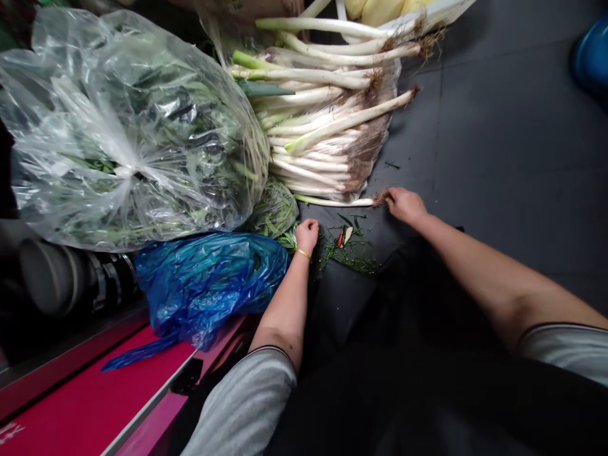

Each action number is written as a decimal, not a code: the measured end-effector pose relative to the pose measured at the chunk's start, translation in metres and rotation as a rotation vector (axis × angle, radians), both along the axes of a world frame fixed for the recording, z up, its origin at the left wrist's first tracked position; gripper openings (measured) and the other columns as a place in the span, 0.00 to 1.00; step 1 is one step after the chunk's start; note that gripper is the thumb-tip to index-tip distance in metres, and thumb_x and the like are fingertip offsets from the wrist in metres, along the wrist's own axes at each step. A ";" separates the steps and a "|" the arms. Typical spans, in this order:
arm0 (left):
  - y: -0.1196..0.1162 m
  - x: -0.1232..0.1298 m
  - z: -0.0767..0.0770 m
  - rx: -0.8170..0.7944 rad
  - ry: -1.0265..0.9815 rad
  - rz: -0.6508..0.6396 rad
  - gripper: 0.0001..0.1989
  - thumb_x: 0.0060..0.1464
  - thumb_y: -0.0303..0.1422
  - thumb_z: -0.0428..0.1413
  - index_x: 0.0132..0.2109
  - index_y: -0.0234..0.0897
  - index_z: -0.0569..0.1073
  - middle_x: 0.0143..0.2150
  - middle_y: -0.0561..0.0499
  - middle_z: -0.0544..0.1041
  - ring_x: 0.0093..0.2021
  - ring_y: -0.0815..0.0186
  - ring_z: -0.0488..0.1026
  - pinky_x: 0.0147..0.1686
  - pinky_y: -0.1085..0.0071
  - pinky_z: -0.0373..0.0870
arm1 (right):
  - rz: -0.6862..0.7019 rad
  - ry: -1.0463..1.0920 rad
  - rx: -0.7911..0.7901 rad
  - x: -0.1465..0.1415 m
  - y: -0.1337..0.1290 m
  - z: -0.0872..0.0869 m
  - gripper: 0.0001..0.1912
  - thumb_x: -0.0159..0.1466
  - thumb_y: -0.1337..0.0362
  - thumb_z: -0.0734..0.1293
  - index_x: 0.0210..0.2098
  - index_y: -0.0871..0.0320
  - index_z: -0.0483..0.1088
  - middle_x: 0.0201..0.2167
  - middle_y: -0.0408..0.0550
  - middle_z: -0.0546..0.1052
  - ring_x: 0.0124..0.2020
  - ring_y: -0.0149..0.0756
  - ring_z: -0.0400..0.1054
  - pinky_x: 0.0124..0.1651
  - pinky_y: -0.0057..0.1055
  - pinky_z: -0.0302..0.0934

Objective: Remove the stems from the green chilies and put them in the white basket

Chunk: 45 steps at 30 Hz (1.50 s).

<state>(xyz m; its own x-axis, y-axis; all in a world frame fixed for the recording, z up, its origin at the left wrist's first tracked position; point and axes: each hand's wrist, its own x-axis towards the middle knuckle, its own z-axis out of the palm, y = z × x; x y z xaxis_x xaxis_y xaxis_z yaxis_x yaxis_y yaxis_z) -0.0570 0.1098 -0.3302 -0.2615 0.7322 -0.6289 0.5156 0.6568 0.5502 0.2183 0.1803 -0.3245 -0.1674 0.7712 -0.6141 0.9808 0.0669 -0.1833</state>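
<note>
My right hand [405, 204] is at the root end of a thin leek [335, 201] lying on the dark floor, its fingers pinched together at the roots. My left hand [307, 235], with a yellow bracelet at the wrist, is closed beside a small clear bag of greens [274, 210]; whatever its fingers hold, if anything, is too small to name. Between and below the hands lie green stem scraps [354, 258] with a red chili [341, 238] and a pale piece [348, 234]. Many white leeks [327, 136] with brown roots are piled above them.
A large knotted clear bag of greens [142, 139] fills the upper left, with a blue plastic bag [213, 275] below it. A pink box [137, 396] stands at the lower left. A blue object [591, 60] shows at the right edge, and a white container [449, 14] at the top.
</note>
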 end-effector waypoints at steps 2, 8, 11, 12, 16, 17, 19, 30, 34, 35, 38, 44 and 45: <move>-0.010 0.014 0.001 -0.041 0.052 -0.198 0.07 0.54 0.30 0.55 0.31 0.37 0.77 0.32 0.48 0.79 0.35 0.65 0.74 0.40 0.71 0.68 | 0.074 0.028 -0.032 -0.011 -0.006 0.004 0.20 0.68 0.59 0.55 0.50 0.60 0.72 0.48 0.57 0.76 0.46 0.44 0.70 0.46 0.34 0.62; -0.025 0.027 -0.005 -0.070 0.071 -0.235 0.08 0.56 0.30 0.53 0.32 0.37 0.77 0.33 0.48 0.79 0.35 0.65 0.74 0.40 0.72 0.67 | 0.255 -0.025 -0.079 -0.070 -0.015 0.002 0.20 0.67 0.68 0.53 0.50 0.68 0.70 0.49 0.67 0.72 0.47 0.47 0.70 0.46 0.36 0.62; -0.014 0.011 -0.011 -0.021 0.034 -0.106 0.08 0.55 0.29 0.53 0.33 0.35 0.77 0.31 0.51 0.78 0.33 0.67 0.73 0.38 0.73 0.67 | 0.270 -0.061 -0.099 -0.064 -0.013 -0.001 0.20 0.66 0.71 0.53 0.51 0.69 0.69 0.48 0.69 0.72 0.46 0.48 0.71 0.44 0.35 0.63; -0.010 0.007 -0.013 -0.010 0.026 -0.065 0.08 0.55 0.29 0.53 0.33 0.35 0.77 0.30 0.51 0.77 0.32 0.68 0.72 0.38 0.74 0.67 | 0.249 -0.059 -0.107 -0.061 -0.013 -0.001 0.20 0.66 0.70 0.52 0.52 0.68 0.69 0.49 0.68 0.72 0.46 0.47 0.71 0.43 0.35 0.63; -0.006 0.007 -0.020 0.020 0.006 0.027 0.07 0.55 0.30 0.54 0.34 0.34 0.77 0.29 0.52 0.76 0.31 0.68 0.72 0.37 0.74 0.67 | 0.213 0.055 -0.078 -0.080 -0.012 -0.001 0.21 0.69 0.59 0.54 0.54 0.62 0.68 0.51 0.63 0.72 0.47 0.46 0.71 0.44 0.34 0.63; -0.008 0.009 -0.020 0.017 0.005 0.034 0.07 0.55 0.30 0.54 0.34 0.34 0.77 0.29 0.52 0.76 0.31 0.68 0.72 0.37 0.74 0.68 | 0.235 0.095 -0.081 -0.091 -0.011 -0.001 0.21 0.69 0.58 0.55 0.54 0.62 0.68 0.51 0.63 0.73 0.47 0.46 0.71 0.44 0.34 0.63; -0.011 0.012 -0.019 0.004 0.003 0.046 0.07 0.54 0.29 0.53 0.34 0.34 0.77 0.29 0.51 0.77 0.31 0.68 0.73 0.38 0.73 0.68 | 0.285 0.139 -0.118 -0.112 -0.005 -0.001 0.19 0.68 0.62 0.57 0.52 0.63 0.70 0.50 0.63 0.74 0.46 0.46 0.71 0.44 0.34 0.63; 0.045 0.038 0.040 -0.007 -0.716 -0.175 0.13 0.62 0.37 0.49 0.36 0.32 0.71 0.26 0.51 0.73 0.22 0.71 0.67 0.30 0.72 0.69 | -0.338 0.716 -0.115 -0.077 0.028 0.063 0.09 0.61 0.61 0.67 0.33 0.61 0.74 0.24 0.46 0.77 0.28 0.32 0.70 0.35 0.28 0.65; 0.051 0.041 0.065 0.159 -0.716 -0.314 0.12 0.61 0.38 0.51 0.35 0.33 0.69 0.29 0.52 0.73 0.27 0.71 0.68 0.32 0.74 0.67 | -0.617 1.045 -0.527 -0.062 0.028 0.067 0.17 0.55 0.54 0.74 0.28 0.61 0.69 0.20 0.45 0.73 0.20 0.27 0.66 0.25 0.25 0.65; 0.051 0.040 0.067 0.159 -0.706 -0.393 0.12 0.60 0.37 0.51 0.34 0.33 0.70 0.29 0.52 0.73 0.28 0.71 0.69 0.33 0.75 0.67 | -0.652 1.089 -0.618 -0.056 0.024 0.064 0.19 0.53 0.53 0.75 0.27 0.61 0.68 0.20 0.44 0.72 0.19 0.26 0.65 0.24 0.25 0.65; 0.049 0.034 0.065 0.054 -0.668 -0.605 0.10 0.56 0.35 0.53 0.32 0.33 0.73 0.26 0.54 0.72 0.28 0.71 0.68 0.33 0.76 0.66 | -0.697 1.107 -0.768 -0.038 0.003 0.047 0.23 0.51 0.49 0.76 0.28 0.60 0.66 0.18 0.42 0.70 0.18 0.26 0.64 0.23 0.26 0.66; 0.031 0.003 0.036 -0.222 -0.715 -0.148 0.06 0.52 0.31 0.52 0.28 0.34 0.68 0.23 0.52 0.72 0.22 0.71 0.68 0.29 0.72 0.71 | -0.088 0.410 -0.495 -0.037 -0.038 0.015 0.17 0.63 0.55 0.67 0.46 0.59 0.72 0.38 0.54 0.76 0.36 0.38 0.73 0.39 0.34 0.68; 0.027 -0.003 0.032 -0.234 -0.686 -0.022 0.06 0.52 0.30 0.50 0.28 0.35 0.66 0.22 0.53 0.70 0.21 0.72 0.67 0.28 0.71 0.71 | 0.030 0.315 -0.403 -0.042 -0.041 0.012 0.18 0.64 0.57 0.66 0.51 0.57 0.71 0.45 0.56 0.75 0.41 0.41 0.73 0.42 0.36 0.67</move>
<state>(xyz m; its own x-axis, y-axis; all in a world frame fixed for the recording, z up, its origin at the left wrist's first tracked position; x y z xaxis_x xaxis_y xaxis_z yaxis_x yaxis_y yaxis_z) -0.0603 0.1370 -0.2986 0.2609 0.5592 -0.7869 0.1191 0.7903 0.6010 0.1762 0.1390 -0.3128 -0.4102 0.4758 -0.7781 0.8727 -0.0429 -0.4863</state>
